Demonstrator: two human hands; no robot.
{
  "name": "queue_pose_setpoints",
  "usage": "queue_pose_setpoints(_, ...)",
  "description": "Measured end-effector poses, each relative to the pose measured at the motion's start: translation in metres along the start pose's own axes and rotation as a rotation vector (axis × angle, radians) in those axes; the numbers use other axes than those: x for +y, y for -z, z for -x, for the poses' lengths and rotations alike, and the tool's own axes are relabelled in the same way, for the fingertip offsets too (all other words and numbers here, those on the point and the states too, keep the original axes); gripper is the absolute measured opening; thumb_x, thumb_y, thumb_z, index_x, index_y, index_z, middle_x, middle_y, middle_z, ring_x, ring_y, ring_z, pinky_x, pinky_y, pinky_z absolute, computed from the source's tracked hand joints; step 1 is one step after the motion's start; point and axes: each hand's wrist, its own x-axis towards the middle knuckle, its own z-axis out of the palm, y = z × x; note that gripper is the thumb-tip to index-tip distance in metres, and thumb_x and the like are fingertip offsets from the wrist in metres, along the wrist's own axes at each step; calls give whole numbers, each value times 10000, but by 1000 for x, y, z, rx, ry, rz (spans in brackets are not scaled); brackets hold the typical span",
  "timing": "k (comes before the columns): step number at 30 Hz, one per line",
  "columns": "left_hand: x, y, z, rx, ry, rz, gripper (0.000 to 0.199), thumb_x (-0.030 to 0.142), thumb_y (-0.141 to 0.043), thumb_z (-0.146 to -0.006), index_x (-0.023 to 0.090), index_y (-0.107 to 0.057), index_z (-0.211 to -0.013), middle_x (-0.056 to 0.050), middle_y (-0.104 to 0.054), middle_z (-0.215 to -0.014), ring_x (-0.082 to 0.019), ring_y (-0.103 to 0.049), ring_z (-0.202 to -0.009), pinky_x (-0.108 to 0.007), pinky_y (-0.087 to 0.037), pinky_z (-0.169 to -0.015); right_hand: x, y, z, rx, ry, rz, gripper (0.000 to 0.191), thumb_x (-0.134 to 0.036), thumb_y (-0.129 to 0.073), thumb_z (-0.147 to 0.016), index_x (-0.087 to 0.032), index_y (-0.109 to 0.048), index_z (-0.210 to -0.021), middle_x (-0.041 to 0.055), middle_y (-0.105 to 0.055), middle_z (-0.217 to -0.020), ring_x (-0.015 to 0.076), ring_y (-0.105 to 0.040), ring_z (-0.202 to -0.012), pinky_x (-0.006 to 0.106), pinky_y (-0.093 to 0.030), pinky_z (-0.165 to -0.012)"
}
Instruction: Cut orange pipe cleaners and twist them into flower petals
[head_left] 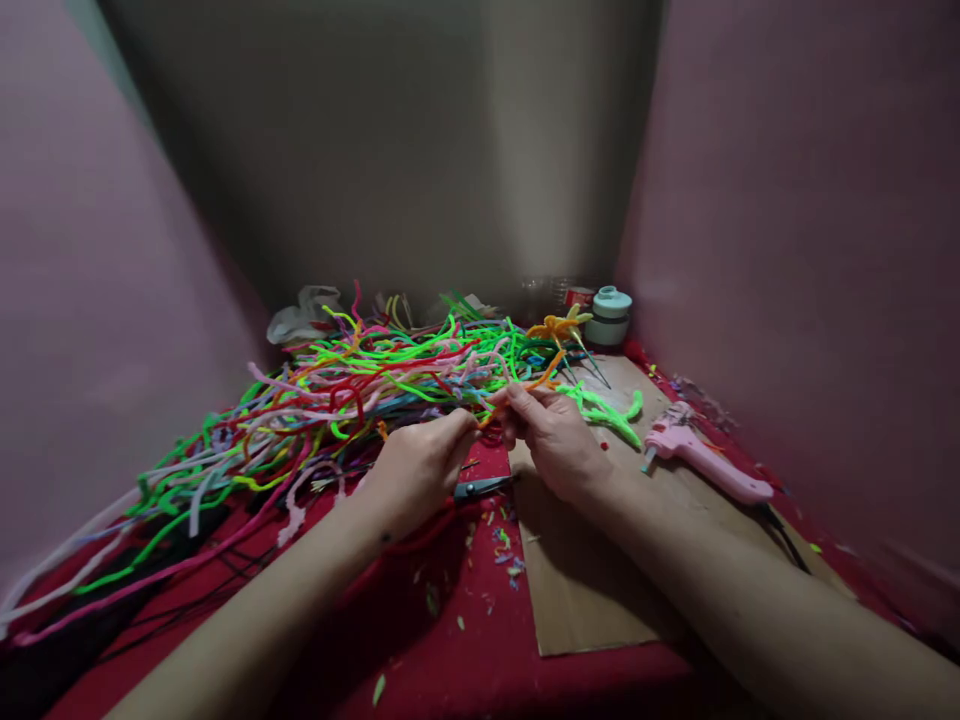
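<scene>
In the head view, two bare hands are working close together. The right hand (553,440) is pinching an orange fuzzy stick (553,368) between its thumb and finger, and one end of the stick is poking up past that hand, pointing away from the person. The left hand (420,462) is curling its fingers tight and is squeezing the same stick just beside the right hand, so a short bit of orange is showing in the gap.

Behind the grip and to its left, a big messy pile of fuzzy sticks (405,370) is spreading out in green, pink, red, yellow and white. Past the pile, a see-through plastic bag (304,315) is lying crumpled. Behind the grip and a little to the right, an orange flower (559,328) is leaning near a jar (609,318) with a pale blue lid.

Just right of the grip, a bright green fuzzy piece (611,415) is lying on a brown board (592,600). Farther right, a pink glue gun (705,465) is resting on its side. Just below the grip, a dark tool (480,488) is lying on the red cloth (480,660), and little colored scraps (504,545) are dotting the cloth.
</scene>
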Motion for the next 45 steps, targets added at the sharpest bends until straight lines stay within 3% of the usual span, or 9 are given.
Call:
queue_pose_setpoints(5,-3,-2,7,44,-44,-146,192,213,-398,-918,182,-563,-825,-1,-603,-714,-132,-580,-627,-233,-365,-559,3,1,-1,12,-61,-37,284,-416,-656,-739,-138,-713,-764,6,-601,-573,77,-471,-474,226,-377,-503)
queue_pose_setpoints(13,-5,1,15,273,-166,-451,155,131,-460,-863,174,-604,-827,-3,-620,-679,-152,-596,-639,-259,-338,-533,-2,4,-4,57,-127,-223,171,-284,-700,-680,-126,-685,-742,-8,-593,-564,77,-485,-449,217,-406,-444)
queue_pose_setpoints(18,-7,0,15,343,-169,-494,134,142,-495,-851,173,-625,-854,-6,-639,-684,-149,-596,-636,-256,-351,-547,-4,3,-4,76,-180,-211,173,-256,-706,-674,-116,-681,-773,4,-617,-599,81,-515,-473,227,-445,-474)
queue_pose_setpoints(25,-10,-1,15,313,-105,-482,159,176,-470,-880,189,-628,-890,-19,-676,-758,-156,-621,-709,-256,-382,-604,-2,6,-4,74,-241,-190,121,-214,-671,-722,-95,-652,-730,37,-641,-619,80,-532,-478,210,-446,-469)
queue_pose_setpoints(29,-18,3,14,259,-41,-455,198,242,-434,-914,204,-628,-925,-23,-699,-812,-162,-635,-727,-259,-385,-609,-5,9,-9,154,-206,-225,87,-192,-639,-770,-122,-624,-720,2,-601,-553,83,-535,-454,209,-457,-458)
queue_pose_setpoints(33,-28,7,12,241,45,-421,217,305,-439,-916,212,-630,-871,-11,-684,-754,-167,-627,-675,-268,-357,-559,-12,12,-13,219,-181,-234,92,-164,-586,-817,-137,-592,-730,22,-651,-629,91,-563,-470,233,-504,-494)
queue_pose_setpoints(39,-35,11,7,156,-2,-447,240,259,-425,-909,191,-604,-765,-47,-677,-763,-207,-604,-743,-324,-384,-719,-14,19,-19,285,-151,-236,126,-123,-531,-847,-138,-580,-731,17,-637,-601,102,-575,-468,232,-497,-474)
queue_pose_setpoints(45,-40,14,5,244,163,-166,221,275,-466,-865,200,-615,-719,-7,-618,-632,-136,-530,-575,-231,-353,-542,-13,22,-21,324,-174,-227,185,-114,-492,-868,-149,-587,-713,24,-639,-586,98,-565,-466,227,-507,-477)
